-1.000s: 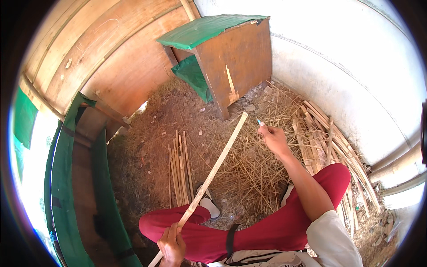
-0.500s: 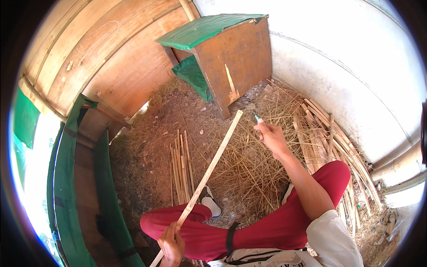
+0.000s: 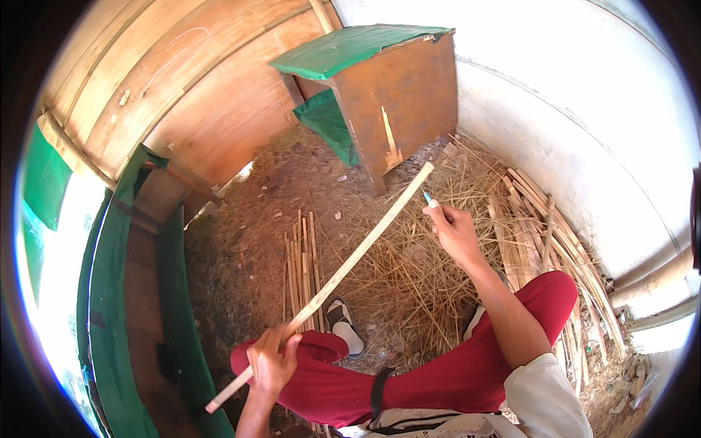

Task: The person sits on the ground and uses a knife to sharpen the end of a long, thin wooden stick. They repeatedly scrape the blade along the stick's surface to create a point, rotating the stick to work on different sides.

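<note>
My left hand [image 3: 269, 363] is closed around a long pale bamboo strip [image 3: 358, 252] near its lower end. The strip slants up and to the right in front of me. Its far end rises close to my right hand [image 3: 454, 232] but stays apart from it. Pinched in the right fingers is a small slim object with a teal tip [image 3: 427, 197]; most of it is hidden, and I cannot make out its kind. Beneath the strip, several narrow strips [image 3: 298, 266] lie in a bundle on the ground. Tangled straw-like shavings [image 3: 409, 281] spread below my right hand.
A brown wooden box with a green cover [image 3: 401, 95] stands ahead against a white wall [image 3: 555, 66]. More strips [image 3: 537, 226] are stacked along that wall, right of my knee. On the left are green-covered shelves [image 3: 120, 314]. Plywood walling [image 3: 212, 87] closes the back.
The strip has swung rightward and its far end has risen toward my right hand. My left hand has moved up, exposing the strip's lower end. My right hand has shifted slightly right and down.
</note>
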